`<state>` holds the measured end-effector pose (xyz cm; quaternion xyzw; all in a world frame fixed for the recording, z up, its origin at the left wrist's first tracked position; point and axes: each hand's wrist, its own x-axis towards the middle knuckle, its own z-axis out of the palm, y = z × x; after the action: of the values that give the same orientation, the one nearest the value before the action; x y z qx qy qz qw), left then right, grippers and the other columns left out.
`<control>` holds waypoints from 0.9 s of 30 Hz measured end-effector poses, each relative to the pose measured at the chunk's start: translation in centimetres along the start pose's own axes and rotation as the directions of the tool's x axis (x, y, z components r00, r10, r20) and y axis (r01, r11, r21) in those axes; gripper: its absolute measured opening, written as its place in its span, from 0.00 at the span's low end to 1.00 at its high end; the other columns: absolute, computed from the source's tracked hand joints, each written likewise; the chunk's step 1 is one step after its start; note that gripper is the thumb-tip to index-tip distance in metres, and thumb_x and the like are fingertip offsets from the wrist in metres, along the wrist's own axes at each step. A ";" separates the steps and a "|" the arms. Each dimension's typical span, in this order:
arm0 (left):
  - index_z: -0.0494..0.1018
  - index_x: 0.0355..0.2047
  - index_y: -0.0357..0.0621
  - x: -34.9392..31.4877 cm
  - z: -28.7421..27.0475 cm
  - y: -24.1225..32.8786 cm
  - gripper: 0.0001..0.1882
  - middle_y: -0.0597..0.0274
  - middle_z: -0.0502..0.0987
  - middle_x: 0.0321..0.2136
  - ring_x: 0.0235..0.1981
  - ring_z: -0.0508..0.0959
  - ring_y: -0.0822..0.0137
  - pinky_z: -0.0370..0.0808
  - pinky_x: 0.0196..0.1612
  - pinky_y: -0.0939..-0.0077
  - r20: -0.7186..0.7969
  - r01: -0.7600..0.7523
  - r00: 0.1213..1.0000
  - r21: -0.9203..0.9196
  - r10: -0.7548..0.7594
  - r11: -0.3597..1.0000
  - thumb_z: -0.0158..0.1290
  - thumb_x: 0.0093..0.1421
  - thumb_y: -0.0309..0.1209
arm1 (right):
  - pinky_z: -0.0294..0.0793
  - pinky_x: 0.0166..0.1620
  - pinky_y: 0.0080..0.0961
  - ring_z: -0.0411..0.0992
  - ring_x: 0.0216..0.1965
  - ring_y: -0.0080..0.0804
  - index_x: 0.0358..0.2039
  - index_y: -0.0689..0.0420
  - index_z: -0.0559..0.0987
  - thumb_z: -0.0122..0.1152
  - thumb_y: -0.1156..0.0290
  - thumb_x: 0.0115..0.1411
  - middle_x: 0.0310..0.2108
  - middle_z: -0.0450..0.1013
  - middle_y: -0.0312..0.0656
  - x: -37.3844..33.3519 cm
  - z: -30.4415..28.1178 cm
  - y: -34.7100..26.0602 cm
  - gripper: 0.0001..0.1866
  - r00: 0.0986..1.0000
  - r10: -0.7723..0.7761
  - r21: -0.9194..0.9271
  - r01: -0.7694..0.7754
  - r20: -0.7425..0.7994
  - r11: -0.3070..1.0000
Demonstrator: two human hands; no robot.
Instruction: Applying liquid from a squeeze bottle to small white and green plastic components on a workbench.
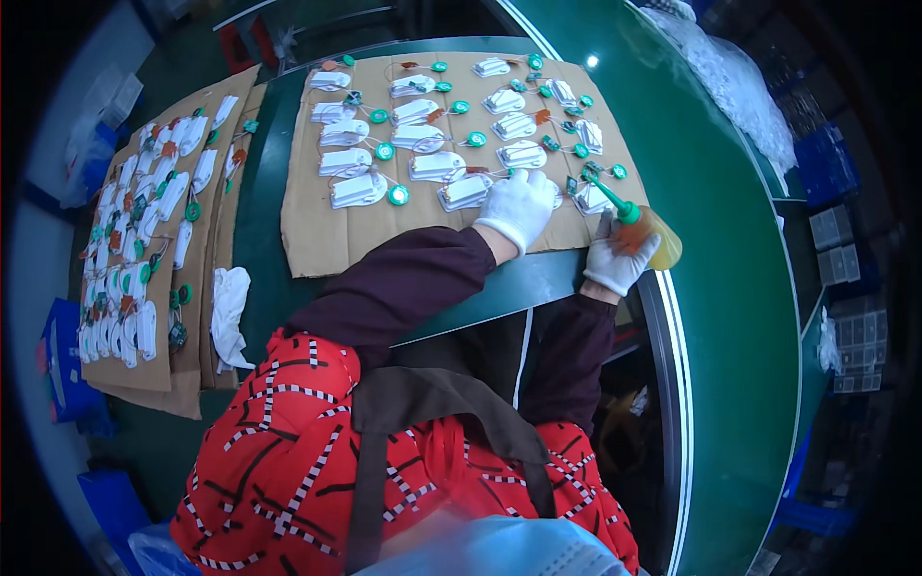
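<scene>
My right hand [619, 257], in a white glove, grips a squeeze bottle [663, 242] of amber-yellow liquid. Its green nozzle [622, 206] points up and left, with the tip beside a white plastic part [589, 200] at the cardboard's right edge. My left hand [520, 209], also gloved, rests on the cardboard sheet [312, 235] at the right end of a white plastic housing [464, 193]. Its fingers are bent and drawn together, and whatever they pinch is hidden beneath them. Rows of similar housings with wires, green discs [399, 195] and small circuit boards lie farther away.
At the left, stacked cardboard [187, 355] carries many more white housings. A white cloth [229, 312] hangs beside it. A green work surface [740, 384] with a pale metal edge runs along the right. Clear plastic bags [735, 86] and small drawers [860, 331] stand farther right.
</scene>
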<state>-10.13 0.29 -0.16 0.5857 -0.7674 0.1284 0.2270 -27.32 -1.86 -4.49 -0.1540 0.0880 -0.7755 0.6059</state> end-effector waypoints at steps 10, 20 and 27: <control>0.70 0.27 0.46 0.0 0.2 -0.5 0.04 0.62 0.69 0.26 0.31 0.73 0.64 0.73 0.26 0.70 0.010 0.042 0.999 -0.047 -0.041 0.998 0.48 0.48 0.29 | 0.66 0.50 0.41 0.69 0.42 0.39 0.44 0.58 0.69 0.52 0.54 0.56 0.42 0.70 0.43 0.0 -0.3 0.1 0.23 0.999 0.014 -0.029 -0.013 0.041 1.000; 0.69 0.28 0.44 -0.1 1.2 -2.2 0.06 0.54 0.72 0.25 0.28 0.74 0.55 0.71 0.31 0.65 -0.024 0.097 0.992 -0.504 -0.126 0.858 0.49 0.48 0.29 | 0.68 0.48 0.42 0.69 0.43 0.40 0.46 0.58 0.67 0.53 0.54 0.55 0.43 0.69 0.48 -0.3 -0.5 -0.2 0.24 0.988 0.057 0.047 -0.065 0.147 0.997; 0.73 0.32 0.41 0.3 1.4 -2.6 0.09 0.53 0.75 0.25 0.26 0.76 0.61 0.72 0.31 0.70 0.088 0.235 0.968 -0.650 -0.235 0.723 0.49 0.50 0.29 | 0.70 0.46 0.41 0.68 0.44 0.38 0.48 0.59 0.64 0.57 0.61 0.53 0.43 0.67 0.47 -2.8 2.0 -1.9 0.25 0.978 -0.171 -0.489 0.208 0.120 0.847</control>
<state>-7.99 -1.32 -1.44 0.5612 -0.6830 -0.1781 0.4323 -27.77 1.40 -2.33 -0.3408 0.2479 -0.7764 0.4686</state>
